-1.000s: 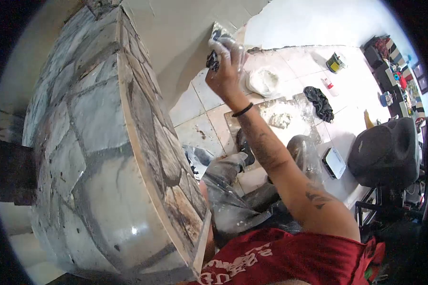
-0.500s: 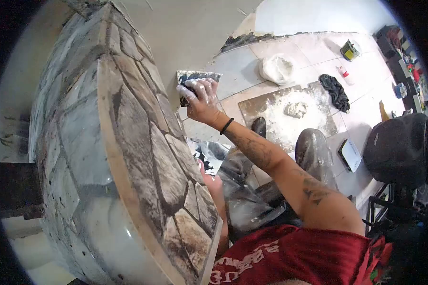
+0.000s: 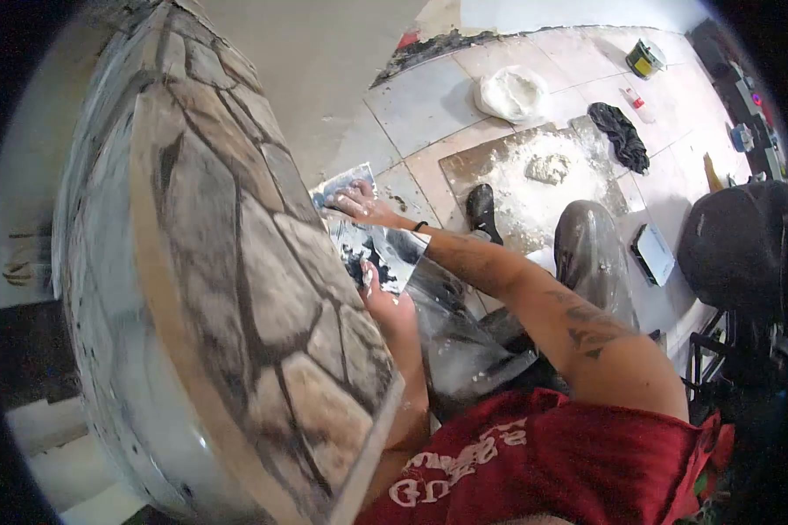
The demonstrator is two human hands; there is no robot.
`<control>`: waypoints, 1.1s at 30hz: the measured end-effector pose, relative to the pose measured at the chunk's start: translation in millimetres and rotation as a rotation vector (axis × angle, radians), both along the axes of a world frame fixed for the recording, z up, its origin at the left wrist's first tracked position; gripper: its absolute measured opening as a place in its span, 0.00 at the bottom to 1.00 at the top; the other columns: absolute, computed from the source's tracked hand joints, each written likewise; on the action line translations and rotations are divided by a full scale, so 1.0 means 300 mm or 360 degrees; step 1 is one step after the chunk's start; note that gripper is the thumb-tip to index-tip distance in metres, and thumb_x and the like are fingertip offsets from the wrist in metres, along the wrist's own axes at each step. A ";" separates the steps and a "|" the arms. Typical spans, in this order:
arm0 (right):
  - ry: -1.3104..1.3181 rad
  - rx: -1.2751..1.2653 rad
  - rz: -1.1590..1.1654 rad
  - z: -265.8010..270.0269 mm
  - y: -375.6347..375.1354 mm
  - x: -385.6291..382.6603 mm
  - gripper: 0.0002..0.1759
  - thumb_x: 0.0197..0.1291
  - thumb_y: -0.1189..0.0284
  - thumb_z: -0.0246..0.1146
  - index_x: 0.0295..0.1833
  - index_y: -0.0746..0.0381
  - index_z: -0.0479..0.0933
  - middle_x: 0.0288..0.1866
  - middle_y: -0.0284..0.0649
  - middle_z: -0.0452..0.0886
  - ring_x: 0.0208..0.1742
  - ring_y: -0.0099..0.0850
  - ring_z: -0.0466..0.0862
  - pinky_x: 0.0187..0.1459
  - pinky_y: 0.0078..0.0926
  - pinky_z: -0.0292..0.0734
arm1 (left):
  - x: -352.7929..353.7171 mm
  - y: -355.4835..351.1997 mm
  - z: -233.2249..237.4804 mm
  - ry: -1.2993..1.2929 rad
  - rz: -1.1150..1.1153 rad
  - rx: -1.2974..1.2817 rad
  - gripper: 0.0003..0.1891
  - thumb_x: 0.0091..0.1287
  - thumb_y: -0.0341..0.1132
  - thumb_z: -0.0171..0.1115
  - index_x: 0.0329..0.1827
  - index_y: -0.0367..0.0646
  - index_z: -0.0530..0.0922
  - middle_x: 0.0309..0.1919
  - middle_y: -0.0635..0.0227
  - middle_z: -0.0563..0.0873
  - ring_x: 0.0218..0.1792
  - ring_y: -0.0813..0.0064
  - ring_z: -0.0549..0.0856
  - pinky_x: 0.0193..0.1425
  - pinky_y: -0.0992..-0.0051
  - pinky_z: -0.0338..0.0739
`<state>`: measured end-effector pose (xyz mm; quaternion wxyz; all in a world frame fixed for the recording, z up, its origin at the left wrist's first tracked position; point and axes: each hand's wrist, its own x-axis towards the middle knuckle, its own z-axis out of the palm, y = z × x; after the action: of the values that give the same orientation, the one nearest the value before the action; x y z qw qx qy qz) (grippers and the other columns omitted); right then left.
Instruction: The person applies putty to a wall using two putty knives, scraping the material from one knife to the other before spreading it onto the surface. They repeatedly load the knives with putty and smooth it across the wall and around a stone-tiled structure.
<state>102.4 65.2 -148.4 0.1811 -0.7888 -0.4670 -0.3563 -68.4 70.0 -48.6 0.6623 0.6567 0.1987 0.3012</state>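
Note:
My right hand [image 3: 359, 205], whitened with plaster, is closed on a flat rectangular metal trowel [image 3: 359, 178]. It is low beside the stone-patterned wall corner [image 3: 263, 289], just above my left hand. My left hand [image 3: 383, 296], with white paste on its fingers, grips a shiny metal plate [image 3: 404, 271] bearing dark patches and white smears. The stone-patterned surface hides part of my left forearm. Behind the trowel rises a plain grey plastered wall [image 3: 311, 79].
On the tiled floor are a dusty board [image 3: 468, 166] with a white lump [image 3: 547, 168], a white bag [image 3: 511, 94], a dark cloth [image 3: 620, 136] and a yellow-and-black tub [image 3: 644, 59]. A black chair [image 3: 735, 249] stands at right, near a white flat box [image 3: 653, 254].
My right hand has come down from the grey wall with the trowel, close to the plate in my left hand. My view has shifted, showing more of the plate.

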 end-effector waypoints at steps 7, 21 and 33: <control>0.2012 0.0905 -0.0615 0.291 -0.476 -0.178 0.20 0.46 0.78 0.56 0.48 0.66 0.74 0.34 0.46 0.80 0.36 0.36 0.81 0.38 0.33 0.78 | 0.005 -0.004 0.043 -0.0003 -0.0232 -0.0854 0.17 0.57 0.25 0.61 0.51 0.36 0.73 0.48 0.62 0.78 0.45 0.69 0.80 0.47 0.70 0.78; 0.1484 0.0969 0.0181 0.726 -0.787 -0.623 0.33 0.52 0.85 0.54 0.66 0.64 0.59 0.59 0.45 0.71 0.61 0.35 0.71 0.60 0.28 0.66 | -0.012 -0.189 0.280 0.0041 -0.0753 -0.1060 0.15 0.57 0.25 0.61 0.49 0.43 0.74 0.42 0.69 0.81 0.40 0.73 0.79 0.41 0.69 0.73; 0.1489 0.1049 -0.0308 0.742 -0.898 -0.311 0.26 0.53 0.86 0.50 0.61 0.68 0.65 0.56 0.43 0.73 0.57 0.31 0.71 0.56 0.27 0.68 | -0.002 -0.131 0.074 0.0240 -0.1280 -0.1805 0.16 0.63 0.34 0.59 0.53 0.39 0.74 0.47 0.64 0.82 0.48 0.70 0.82 0.50 0.70 0.78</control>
<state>9.2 -204.3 74.2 0.5708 -0.8034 -0.1275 -0.1112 -68.9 30.6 -26.5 0.9473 0.2512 0.1121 -0.1640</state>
